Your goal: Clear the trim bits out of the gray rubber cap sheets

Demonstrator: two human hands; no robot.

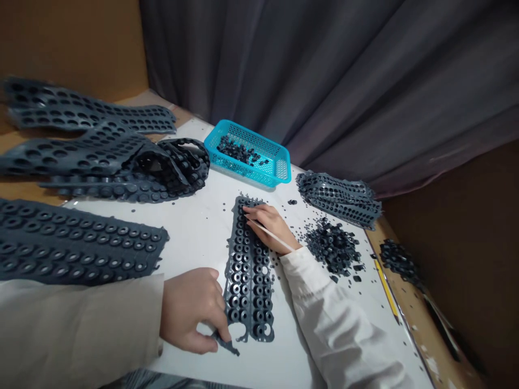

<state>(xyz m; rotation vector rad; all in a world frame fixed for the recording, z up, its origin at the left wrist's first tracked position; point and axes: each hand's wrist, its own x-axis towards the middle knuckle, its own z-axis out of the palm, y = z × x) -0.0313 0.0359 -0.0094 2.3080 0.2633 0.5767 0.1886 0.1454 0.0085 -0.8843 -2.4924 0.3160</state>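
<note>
A dark grey rubber sheet (252, 246) with rows of raised rings lies lengthwise in front of me. At its near left corner, my left hand (197, 308) pinches a torn edge strip of the sheet between thumb and index finger; open holes show beside it. Over the sheet's far end, my right hand (271, 224) is closed around a thin white stick (271, 235), its tip pointing to the left over the rings. What the fingertips touch there is too small to make out.
A blue basket (248, 175) holds small dark pieces. Loose dark pieces (334, 248) are heaped at right, near a folded perforated sheet (340, 197). More sheets (81, 237) lie at left. A yellow strip-like object (387, 289) lies along the right table edge. A curtain (324, 81) hangs behind.
</note>
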